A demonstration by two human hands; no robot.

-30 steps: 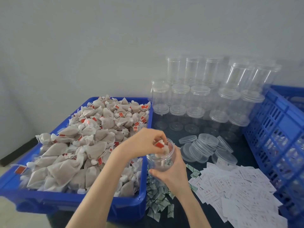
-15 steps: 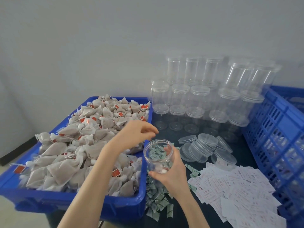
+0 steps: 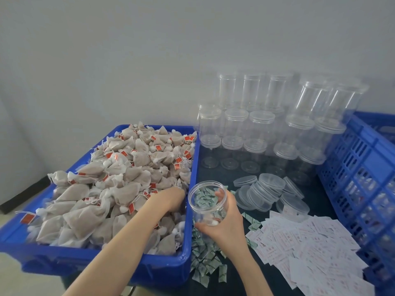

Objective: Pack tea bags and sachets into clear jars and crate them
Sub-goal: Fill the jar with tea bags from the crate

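My right hand (image 3: 226,228) grips an open clear jar (image 3: 206,202) from below and behind, holding it tilted just right of the blue bin (image 3: 188,258). A little white material shows at the jar's bottom. The bin is heaped with grey mesh tea bags (image 3: 119,180) with red tags. My left hand (image 3: 171,199) is down in the tea bags against the bin's right wall, its fingertips buried among them. Small green sachets (image 3: 205,260) lie loose on the dark table under the jar.
Stacked empty clear jars (image 3: 256,129) stand at the back. A pile of clear lids (image 3: 265,189) lies in front of them. White paper sachets (image 3: 310,248) are spread at the right front. A blue slotted crate (image 3: 363,167) borders the right side.
My left hand left the jar's mouth after dropping a tea bag in, moved left and went down into the bin's tea bags. The jar stayed in my right hand.
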